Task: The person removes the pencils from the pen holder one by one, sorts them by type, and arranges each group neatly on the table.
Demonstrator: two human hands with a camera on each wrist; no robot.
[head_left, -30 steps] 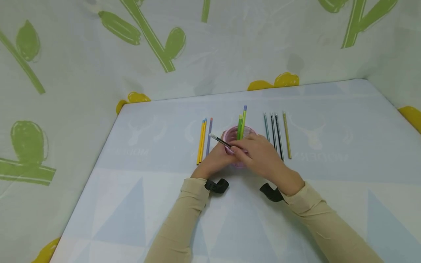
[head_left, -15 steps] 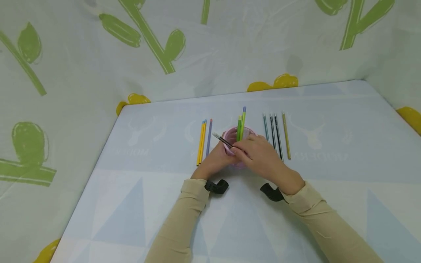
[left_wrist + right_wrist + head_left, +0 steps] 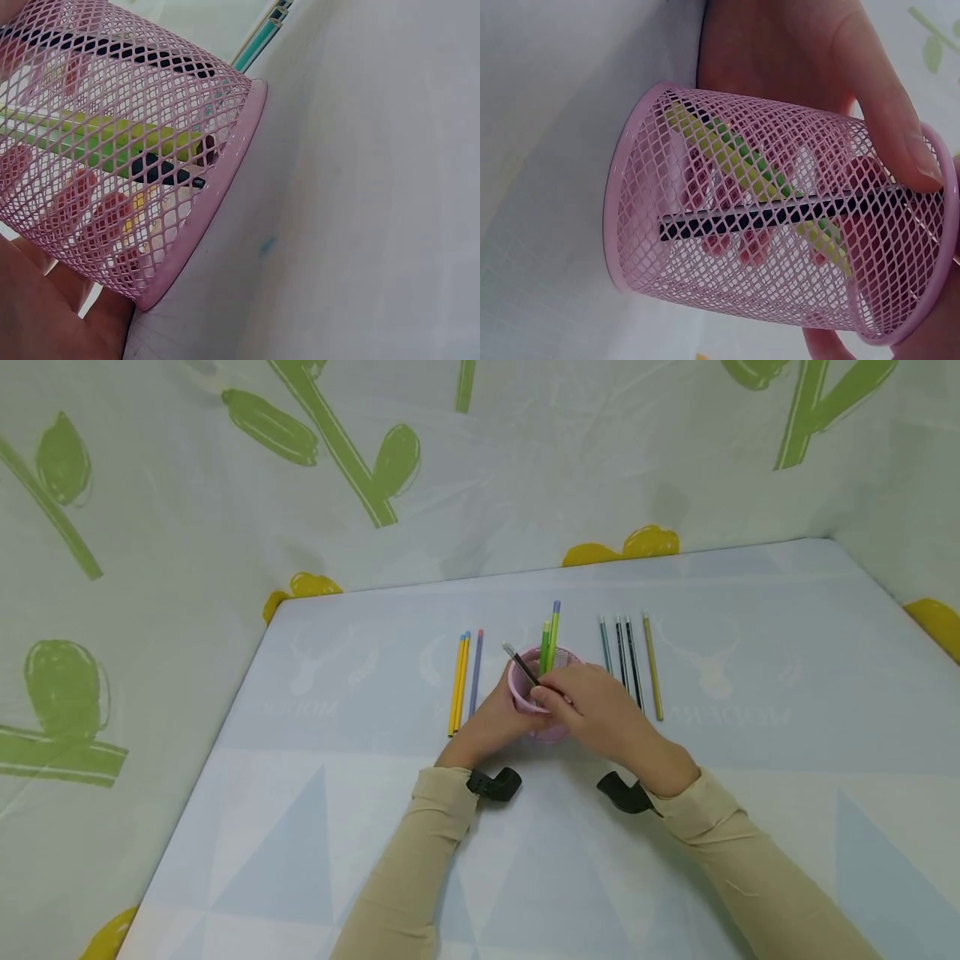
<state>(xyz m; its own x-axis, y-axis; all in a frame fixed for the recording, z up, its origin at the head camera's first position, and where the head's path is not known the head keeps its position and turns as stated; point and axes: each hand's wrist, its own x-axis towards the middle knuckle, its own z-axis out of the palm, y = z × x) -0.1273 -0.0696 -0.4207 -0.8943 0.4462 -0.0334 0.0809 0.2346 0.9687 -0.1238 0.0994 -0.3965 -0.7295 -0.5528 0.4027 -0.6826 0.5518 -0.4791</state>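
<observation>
On the pale blue table cover (image 3: 300,827) we find faint white printed words, one near the left edge under a deer figure and one near the right edge, both upside down in the head view. They seem to say "MODERN", but the letters are too pale for us to be sure. We can read nothing on the pencils or the pink mesh cup.

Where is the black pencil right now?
In the head view the black pencil leans left out of the pink mesh holder at the table's middle, pinched by the right hand; the right wrist view shows its lower end inside the mesh.
</observation>
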